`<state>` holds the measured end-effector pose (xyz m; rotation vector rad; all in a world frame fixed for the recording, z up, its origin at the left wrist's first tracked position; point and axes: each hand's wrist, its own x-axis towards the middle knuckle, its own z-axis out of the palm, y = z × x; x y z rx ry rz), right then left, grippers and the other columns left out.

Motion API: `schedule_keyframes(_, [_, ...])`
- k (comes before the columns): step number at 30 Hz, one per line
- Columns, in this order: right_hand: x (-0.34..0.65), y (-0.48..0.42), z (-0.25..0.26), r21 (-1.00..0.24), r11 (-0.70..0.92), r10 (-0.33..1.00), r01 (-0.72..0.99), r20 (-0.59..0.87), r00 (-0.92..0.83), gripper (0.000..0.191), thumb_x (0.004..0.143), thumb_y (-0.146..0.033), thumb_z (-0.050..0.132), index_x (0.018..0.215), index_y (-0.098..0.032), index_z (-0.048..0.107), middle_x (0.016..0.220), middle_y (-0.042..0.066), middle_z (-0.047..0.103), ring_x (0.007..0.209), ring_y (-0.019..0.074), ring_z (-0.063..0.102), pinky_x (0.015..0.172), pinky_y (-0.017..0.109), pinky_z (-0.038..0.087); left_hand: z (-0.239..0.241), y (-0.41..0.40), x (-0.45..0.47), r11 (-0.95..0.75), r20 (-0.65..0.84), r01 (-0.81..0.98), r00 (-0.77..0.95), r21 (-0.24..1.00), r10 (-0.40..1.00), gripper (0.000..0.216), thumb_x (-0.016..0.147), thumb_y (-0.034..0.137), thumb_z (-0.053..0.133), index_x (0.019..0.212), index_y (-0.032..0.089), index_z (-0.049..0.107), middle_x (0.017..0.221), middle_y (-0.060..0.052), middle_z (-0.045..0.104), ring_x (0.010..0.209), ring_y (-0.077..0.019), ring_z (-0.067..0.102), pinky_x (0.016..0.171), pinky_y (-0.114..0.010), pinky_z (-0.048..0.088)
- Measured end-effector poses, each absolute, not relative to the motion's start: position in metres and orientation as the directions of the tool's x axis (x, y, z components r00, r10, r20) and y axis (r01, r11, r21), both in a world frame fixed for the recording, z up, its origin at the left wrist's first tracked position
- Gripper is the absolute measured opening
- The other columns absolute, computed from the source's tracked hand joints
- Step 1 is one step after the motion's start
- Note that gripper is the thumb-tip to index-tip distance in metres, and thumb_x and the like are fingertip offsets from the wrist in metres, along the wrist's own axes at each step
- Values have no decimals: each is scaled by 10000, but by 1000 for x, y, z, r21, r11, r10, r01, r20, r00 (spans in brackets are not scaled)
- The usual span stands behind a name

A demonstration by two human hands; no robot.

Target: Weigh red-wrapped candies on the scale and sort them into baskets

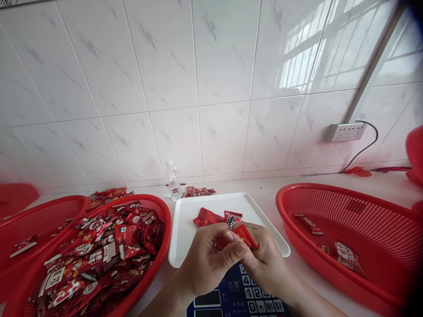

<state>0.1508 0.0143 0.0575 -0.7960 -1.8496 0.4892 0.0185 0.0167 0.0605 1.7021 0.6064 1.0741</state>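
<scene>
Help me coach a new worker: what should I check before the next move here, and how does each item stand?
1. Red packet held: ok, between the left hand and right hand.
2. That packet's condition: cannot tell, fingers hide much of it.
3. White tray loaded: ok, other packets lie on it.
4. Scale display readable: not ok, no legible digits.
5. Keypad uncovered: not ok, partly hidden.
6. Clear bottle upright: ok.

The left grip [213, 255] and right grip [268, 262] obstruct the white tray [185, 233] in front; narrow passage lies towards the right basket [343, 207], but the filled basket [167, 215] stands close at left.
</scene>
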Motion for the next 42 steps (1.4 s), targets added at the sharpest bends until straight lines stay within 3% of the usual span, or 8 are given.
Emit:
schedule_keyframes(8, [152,16,57,-833,543,813,104,491,-312,477,940,-507,266,607,-195,405,552,-33,380,490,80,351,423,210,322,62,23,18,-387,390,-106,460,916,798,386,860,481,508,649,161,471,603,20,425,581,-95,401,542,-224,360])
schedule_keyframes(14, [160,17,67,-832,536,821,141,475,-317,447,943,-459,331,629,-181,485,572,-18,503,518,81,458,483,214,383,60,26,16,-394,389,-75,403,916,828,391,898,460,446,643,165,477,612,23,426,599,-99,395,568,-230,357])
schedule_keyframes(20, [161,17,71,-823,548,817,150,489,-304,408,952,-410,340,642,-181,474,588,-26,494,539,73,456,492,207,378,65,25,17,-422,375,25,418,906,828,295,899,391,484,721,159,518,645,31,445,606,-86,401,555,-215,347])
schedule_keyframes(30, [159,14,65,-852,523,790,-8,488,-372,455,955,-427,320,604,-185,479,583,-18,514,537,72,478,497,211,402,61,24,17,-388,443,-215,483,896,755,359,913,366,469,617,167,502,608,19,509,580,-81,482,541,-208,401])
schedule_keyframes(42, [159,10,65,-820,565,724,-85,543,-426,419,965,-364,328,646,-175,524,631,-4,547,579,77,501,514,209,419,64,19,13,-312,426,-295,528,903,734,285,881,335,534,663,159,585,613,13,530,585,-84,476,530,-210,377])
